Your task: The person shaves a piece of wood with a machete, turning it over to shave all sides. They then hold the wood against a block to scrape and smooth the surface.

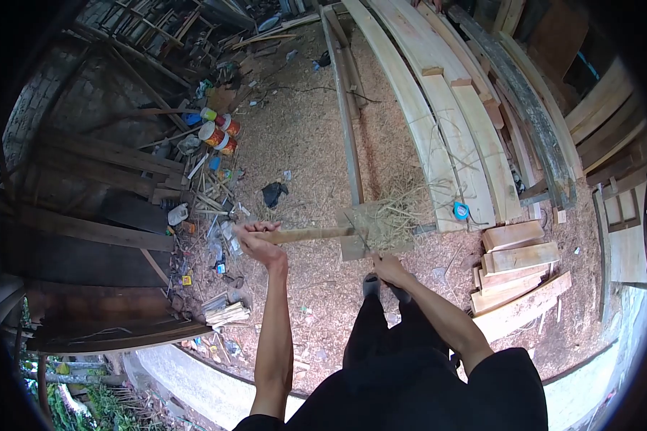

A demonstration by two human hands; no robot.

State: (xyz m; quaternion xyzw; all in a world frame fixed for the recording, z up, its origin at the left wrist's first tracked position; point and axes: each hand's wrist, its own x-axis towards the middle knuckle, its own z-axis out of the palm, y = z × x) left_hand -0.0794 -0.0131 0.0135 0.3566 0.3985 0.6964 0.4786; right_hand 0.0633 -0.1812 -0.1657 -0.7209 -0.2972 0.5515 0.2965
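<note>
My left hand is wrapped round the end of a pale wooden handle, held level across my front. At its far end is a flat grey-brown blade, like that of a hoe. A tangle of dry twigs lies over the blade and spreads past its right side. My right hand is closed at the blade's lower edge, just above my feet. What its fingers grip is hidden.
Long planks fill the right, with a blue tape measure on one end. Short wood blocks are stacked nearer me. A narrow beam runs ahead. Paint buckets and litter lie left on the chip-covered floor.
</note>
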